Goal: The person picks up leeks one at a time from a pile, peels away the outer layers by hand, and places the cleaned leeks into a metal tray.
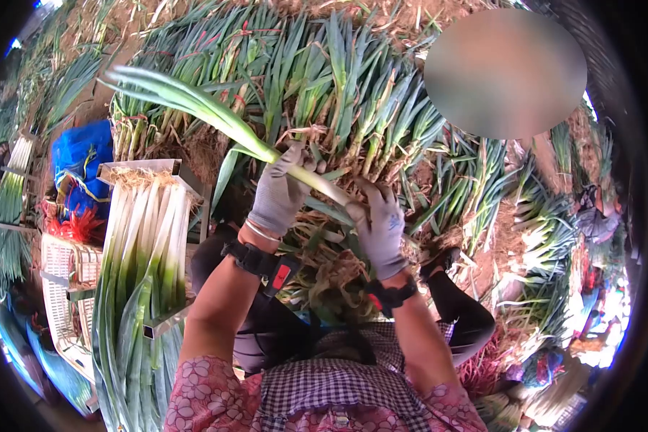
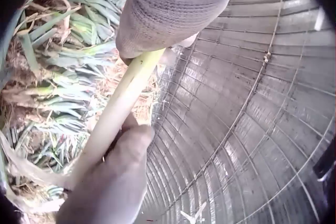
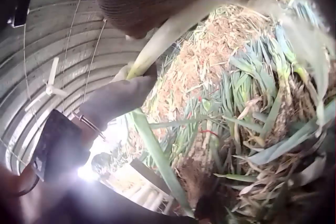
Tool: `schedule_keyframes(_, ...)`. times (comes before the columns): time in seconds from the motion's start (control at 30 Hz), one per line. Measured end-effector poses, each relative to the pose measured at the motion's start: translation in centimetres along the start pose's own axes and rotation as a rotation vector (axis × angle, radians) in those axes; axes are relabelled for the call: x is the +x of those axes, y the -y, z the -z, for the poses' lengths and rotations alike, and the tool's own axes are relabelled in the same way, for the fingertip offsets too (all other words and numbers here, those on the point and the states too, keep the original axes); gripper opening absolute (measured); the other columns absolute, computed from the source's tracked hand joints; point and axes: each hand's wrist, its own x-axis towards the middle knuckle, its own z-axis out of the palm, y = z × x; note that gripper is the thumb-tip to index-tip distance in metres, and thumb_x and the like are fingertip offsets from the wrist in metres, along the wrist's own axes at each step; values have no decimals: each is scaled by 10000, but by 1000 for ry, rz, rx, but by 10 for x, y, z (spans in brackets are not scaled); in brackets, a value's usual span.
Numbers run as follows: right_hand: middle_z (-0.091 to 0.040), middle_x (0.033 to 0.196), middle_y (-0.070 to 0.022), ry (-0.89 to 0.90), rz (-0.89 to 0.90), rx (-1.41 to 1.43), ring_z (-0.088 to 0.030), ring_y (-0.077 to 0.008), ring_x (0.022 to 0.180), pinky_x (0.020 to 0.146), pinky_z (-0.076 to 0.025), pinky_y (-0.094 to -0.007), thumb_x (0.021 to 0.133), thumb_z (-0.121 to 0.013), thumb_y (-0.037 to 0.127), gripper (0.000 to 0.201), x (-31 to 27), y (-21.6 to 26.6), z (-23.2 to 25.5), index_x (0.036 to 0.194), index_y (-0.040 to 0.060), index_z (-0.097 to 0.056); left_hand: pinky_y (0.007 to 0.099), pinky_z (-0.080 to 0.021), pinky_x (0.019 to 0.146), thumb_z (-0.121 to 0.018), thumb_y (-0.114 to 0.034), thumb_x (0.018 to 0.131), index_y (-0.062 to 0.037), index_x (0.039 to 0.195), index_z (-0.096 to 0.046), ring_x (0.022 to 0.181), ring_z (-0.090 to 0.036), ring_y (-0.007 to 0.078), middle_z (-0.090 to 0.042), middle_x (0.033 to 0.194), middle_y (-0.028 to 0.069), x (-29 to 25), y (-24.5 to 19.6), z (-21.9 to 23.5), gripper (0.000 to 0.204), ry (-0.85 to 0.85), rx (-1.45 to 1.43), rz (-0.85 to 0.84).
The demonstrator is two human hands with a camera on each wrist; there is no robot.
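Clothing: pink floral sleeves (image 1: 201, 399) and a checked apron (image 1: 338, 392) fill the bottom edge, closest to the head camera.
Wrists: each bare forearm carries a black strap with a small camera, just below the gloves.
Left hand (image 1: 277, 194): grey-gloved, fingers curled around the leek (image 1: 216, 115) where its green leaves meet the pale shaft.
Right hand (image 1: 378, 230): grey-gloved, fingers wrapped around the white lower end of the same leek, just right of the left hand.
Leek: held up in front of the person, slanting from the right hand up and leftward, its green leaves fanning out past the left hand.
Crate (image 1: 147, 173): left of the leek, holding trimmed leeks laid side by side, white ends up.
Pile (image 1: 338, 79): beyond the leek, untrimmed leeks with roots and dry husks heaped on earth.
Blue bag (image 1: 83, 155): left of the crate.
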Motion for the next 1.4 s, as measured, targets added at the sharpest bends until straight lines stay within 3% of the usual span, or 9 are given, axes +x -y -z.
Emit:
schedule_keyframes(0.27, -648, 753, -162, 100, -269, 281, -624, -354, 707, 643, -487, -419, 913, -510, 258, 247, 29, -24, -59, 904, 72, -672, 376, -416, 762, -567, -153, 889, -122, 952, -494, 639, -429, 137, -421, 750, -21, -8, 4, -2, 100, 234, -71, -11)
schedule_keyframes(0.4, -637, 749, -27, 308, -848, 880, -567, -85, 642, 613, -472, -239, 930, -541, 269, 284, 23, -40, -24, 1052, 42, -660, 358, -421, 685, -544, -146, 869, -118, 964, -482, 584, -418, 132, -413, 694, -20, -7, -27, 2, 116, 400, -88, 8)
schedule_keyframes(0.67, -651, 945, -109, 67, 17, 484, -651, -214, 787, 688, -520, -325, 793, -725, 368, 509, -14, -2, -3, 1112, 6, -562, 296, -344, 556, -550, -182, 855, -86, 909, -537, 541, -356, 105, -316, 594, -51, -2, -38, -8, 112, 272, 150, -57)
schedule_keyframes(0.8, -634, 862, -124, 243, -94, 466, -647, -250, 746, 637, -509, -339, 730, -730, 151, 357, -47, -12, -13, 1034, 43, -580, 285, -372, 540, -555, -199, 878, -51, 990, -592, 554, -395, 82, -363, 600, -45, 10, -51, -5, 190, 480, -74, -55)
schedule_keyframes(0.93, -633, 796, -79, 152, -56, 108, -633, -206, 703, 586, -489, -326, 745, -723, 131, 432, -18, 20, -1, 1129, 21, -558, 297, -458, 560, -624, -190, 874, -18, 994, -598, 586, -454, 126, -469, 736, -9, 11, -11, 5, 211, -311, 170, -93)
schedule_keyframes(1.0, -648, 925, -69, 736, -668, 934, -638, -177, 805, 670, -506, -321, 795, -715, 177, 513, 2, 30, 17, 1239, 12, -516, 272, -430, 525, -604, -140, 868, -6, 942, -589, 553, -434, 108, -455, 694, -19, 15, -10, 23, 154, -256, 59, -10)
schedule_keyframes(1.07, -612, 1096, -86, 611, -348, 971, -616, -154, 882, 741, -504, -301, 869, -661, 244, 535, -3, 6, 11, 1306, 0, -472, 261, -415, 513, -592, -120, 865, 0, 932, -585, 529, -415, 98, -439, 661, -31, 22, -12, 41, 137, -141, -93, 65)
schedule_keyframes(1.13, -519, 1277, -131, 621, -745, 1654, -539, -138, 1121, 921, -451, -262, 894, -634, 268, 601, -11, 5, 26, 1347, -50, -399, 250, -399, 502, -579, -99, 862, 7, 921, -582, 504, -397, 87, -424, 628, -42, 25, -12, 39, 121, -17, -243, 148)
schedule_keyframes(1.4, -585, 772, 9, 349, -936, 1249, -524, -57, 591, 510, -420, -214, 933, -569, 207, 243, -57, 2, 10, 995, -21, -622, 245, -348, 487, -564, -95, 870, -1, 893, -577, 480, -348, 74, -355, 579, -70, 35, -23, 28, 98, -52, -181, 104)
